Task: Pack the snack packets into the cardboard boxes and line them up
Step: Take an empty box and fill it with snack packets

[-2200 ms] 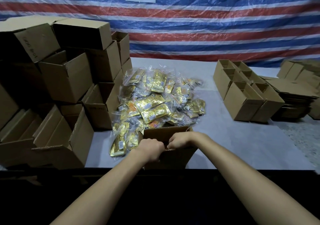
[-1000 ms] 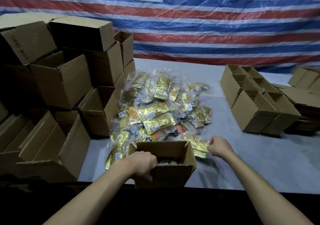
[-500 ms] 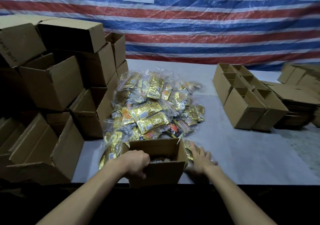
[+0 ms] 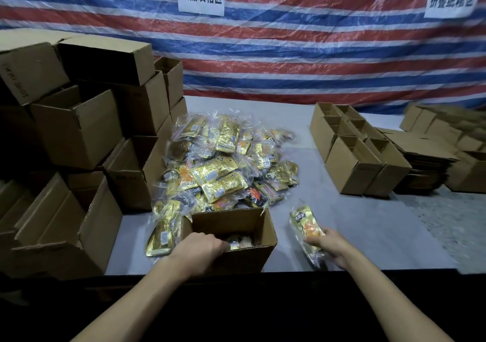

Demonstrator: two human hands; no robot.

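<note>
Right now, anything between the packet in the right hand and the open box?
Nothing visible in the gap between packet and box; only the box's right wall to clear. The left hand grips the near rim at the left, leaving most of the opening free.

Far-right boxes [image 4: 441,128] — motion-blurred

Dim scene, dark foreground, wide-angle edge warping, motion blur at right
</note>
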